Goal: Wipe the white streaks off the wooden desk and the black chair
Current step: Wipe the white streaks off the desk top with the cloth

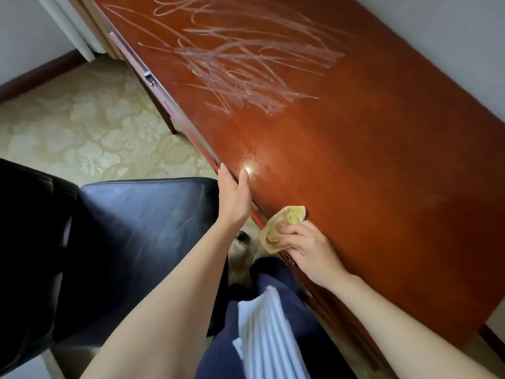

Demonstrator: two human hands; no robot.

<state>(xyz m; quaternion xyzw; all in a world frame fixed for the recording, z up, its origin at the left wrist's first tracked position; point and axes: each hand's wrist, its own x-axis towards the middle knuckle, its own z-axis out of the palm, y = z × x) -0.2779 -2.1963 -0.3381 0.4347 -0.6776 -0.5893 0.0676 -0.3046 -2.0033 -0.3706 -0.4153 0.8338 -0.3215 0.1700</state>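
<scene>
Wooden desk [369, 160]: long axis runs from the near right corner to the far left corner, with the back edge against the wall. The white streaks [246, 64] cover the far left half of the top as a dense scribble, and most strokes lie roughly along that axis. The near half looks clean and glossy. The cloth [281, 228], yellow and bunched, sits at the front edge near the person and partly overhangs it, well apart from the scribble. The right hand [308, 247] has its fingers curled and clamped on the cloth. The left hand [235, 195] rests on the front edge with fingers straight and together and the thumb on the top, holding nothing. The black chair [142, 222] stands just beside the front edge, and its seat carries faint pale marks that are not yet dealt with. Risks, as judged: a bunched cloth offers a small face and may smear the marks rather than lift them. The long reach to the far end may weaken pressure and leave residue. The chair's faint marks could be overlooked against the sheen.
</scene>
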